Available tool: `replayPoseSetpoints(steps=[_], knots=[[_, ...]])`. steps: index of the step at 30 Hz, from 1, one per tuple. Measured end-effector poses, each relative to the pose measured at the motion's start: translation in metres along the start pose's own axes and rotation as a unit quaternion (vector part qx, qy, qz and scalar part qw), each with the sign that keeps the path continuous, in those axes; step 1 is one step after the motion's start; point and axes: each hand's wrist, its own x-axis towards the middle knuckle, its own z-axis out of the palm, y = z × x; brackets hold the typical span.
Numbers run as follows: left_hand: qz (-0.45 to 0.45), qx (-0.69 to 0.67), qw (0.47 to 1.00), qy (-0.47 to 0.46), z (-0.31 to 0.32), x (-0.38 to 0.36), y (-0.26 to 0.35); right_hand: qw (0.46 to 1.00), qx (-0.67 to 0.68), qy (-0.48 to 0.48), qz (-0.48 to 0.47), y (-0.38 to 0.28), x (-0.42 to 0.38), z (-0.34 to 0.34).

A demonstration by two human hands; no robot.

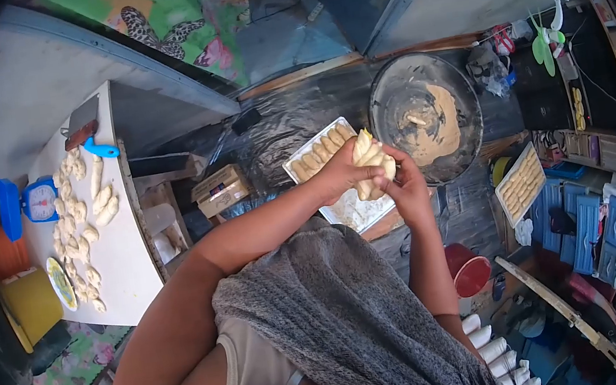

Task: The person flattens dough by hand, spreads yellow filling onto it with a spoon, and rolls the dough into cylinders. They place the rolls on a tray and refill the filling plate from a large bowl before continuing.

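Several pale, twisted dough pieces [372, 161] are bunched together between my two hands. My left hand [338, 174] closes round them from the left, its thumb across the front. From the right, my right hand [407, 184] grips the same bunch, fingers curled behind and thumb in front. Beneath my hands lies a white tray [360, 213], partly hidden by them. A row of crumb-coated dough rolls [319, 154] fills its far side, and its near side carries only loose crumbs.
Beyond the tray to the right sits a wide round basin [393, 136] with brown crumbs. On the left, a white table [127, 253] bears more dough pieces [69, 222], a blue scale [40, 202] and a plate [62, 284]. Another filled tray [520, 183] and a red bucket [469, 269] stand right.
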Motion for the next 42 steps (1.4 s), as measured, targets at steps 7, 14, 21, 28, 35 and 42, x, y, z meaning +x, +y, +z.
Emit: replayPoseSetpoints(steps=[7,14,21,28,35,42], knots=[[-0.005,-0.015,0.999,0.032,0.000,0.001,-0.002,0.976,0.191,0.070,0.079,0.002,0.004,-0.053],[-0.018,-0.058,0.998,0.010,0.002,-0.007,-0.006,0.942,0.143,0.296,0.062,0.058,0.033,-0.171],[-0.047,-0.006,0.999,0.022,0.013,-0.016,-0.012,0.988,0.111,0.063,0.082,0.018,-0.005,-0.077],[0.005,0.132,0.991,-0.003,0.013,-0.020,-0.024,0.970,0.207,0.032,0.123,0.042,-0.025,-0.042],[-0.033,0.028,0.999,0.014,0.015,-0.023,-0.014,0.936,0.154,0.288,0.129,0.041,-0.012,-0.153],[-0.068,0.061,0.996,-0.005,0.026,-0.026,-0.015,0.982,0.095,0.054,0.155,0.032,-0.025,-0.080]])
